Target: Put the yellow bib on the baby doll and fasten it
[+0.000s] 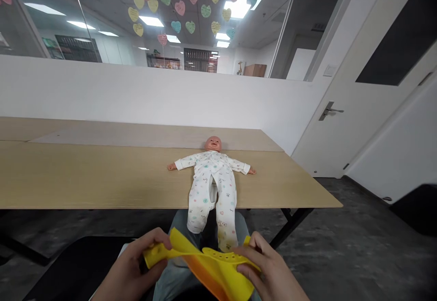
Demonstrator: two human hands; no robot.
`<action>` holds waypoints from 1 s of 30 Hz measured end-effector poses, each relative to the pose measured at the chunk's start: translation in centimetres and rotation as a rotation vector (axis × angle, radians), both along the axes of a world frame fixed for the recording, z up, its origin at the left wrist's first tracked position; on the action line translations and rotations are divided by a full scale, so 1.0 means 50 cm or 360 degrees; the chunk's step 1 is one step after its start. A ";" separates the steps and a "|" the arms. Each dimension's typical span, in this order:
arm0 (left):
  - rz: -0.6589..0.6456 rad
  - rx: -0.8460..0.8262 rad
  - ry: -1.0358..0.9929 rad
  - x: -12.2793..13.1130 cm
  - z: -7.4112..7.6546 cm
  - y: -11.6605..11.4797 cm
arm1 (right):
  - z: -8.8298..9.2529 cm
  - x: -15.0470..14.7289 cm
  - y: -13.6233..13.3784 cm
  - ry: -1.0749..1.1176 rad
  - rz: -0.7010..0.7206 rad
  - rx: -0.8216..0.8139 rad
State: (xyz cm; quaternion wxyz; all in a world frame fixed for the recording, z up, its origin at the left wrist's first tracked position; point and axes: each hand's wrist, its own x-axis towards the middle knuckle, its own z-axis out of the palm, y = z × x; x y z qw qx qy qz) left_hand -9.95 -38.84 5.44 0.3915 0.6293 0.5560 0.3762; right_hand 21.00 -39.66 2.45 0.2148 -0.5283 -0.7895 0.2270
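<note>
A yellow baby bib (235, 280), with a row of small holes along its neck strap and an orange part below, is stretched between my two hands above my lap. At its left end my left hand (139, 257) pinches the strap between thumb and fingers. My right hand (264, 264) grips the other end, close to the holes. Beyond the bib, a baby doll (213, 164) in white patterned pyjamas lies on its back on the table. Its arms are spread, and its trouser legs hang over the near edge toward my knees.
The wooden table (102, 173) runs across in front of me, its right corner near a white door (341, 123). A white wall with a window stands behind it. A black chair (418, 210) is at the far right, and a black seat (78, 264) at lower left.
</note>
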 end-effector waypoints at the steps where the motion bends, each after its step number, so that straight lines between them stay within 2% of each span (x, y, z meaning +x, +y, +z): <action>1: 0.0049 -0.0005 -0.0098 0.003 0.002 -0.001 | 0.004 -0.003 -0.001 0.0039 -0.0006 0.0053; 3: 0.0135 -0.0052 -0.0281 0.011 0.004 -0.004 | 0.011 -0.004 -0.003 0.0187 -0.0079 0.0204; 5: 0.0267 -0.0071 -0.0433 0.018 0.005 -0.006 | 0.016 0.000 -0.005 0.0396 -0.0235 0.0354; 7: 0.0314 -0.0070 -0.0593 0.021 0.003 -0.005 | 0.021 0.010 -0.006 0.0618 -0.0409 0.0431; 10: 0.0220 -0.0126 -0.0766 0.020 0.000 0.000 | 0.029 0.020 -0.009 0.0956 -0.0437 0.0268; 12: 0.0123 -0.0186 -0.0760 0.018 -0.001 0.003 | 0.030 0.018 -0.012 0.1120 -0.0417 0.0064; 14: 0.0068 -0.0241 -0.0740 0.017 -0.001 0.005 | 0.028 0.009 -0.015 0.1222 -0.0453 -0.0035; 18: -0.0077 -0.0385 -0.0686 0.016 -0.002 0.005 | 0.022 -0.008 -0.021 0.1331 -0.0548 -0.0071; 21: -0.0055 -0.0380 -0.0619 0.012 -0.007 0.010 | 0.026 -0.008 -0.025 0.1311 -0.0532 -0.0105; 25: -0.0038 -0.0282 -0.0551 0.002 -0.009 0.038 | 0.053 0.008 -0.019 0.1263 -0.0562 0.0117; 27: -0.0094 -0.0271 -0.0520 -0.004 0.001 0.060 | 0.074 0.022 -0.008 0.1267 -0.0609 0.0203; 30: -0.0191 -0.0279 -0.0502 -0.007 0.034 0.092 | 0.100 0.051 0.015 0.1326 -0.0604 0.0218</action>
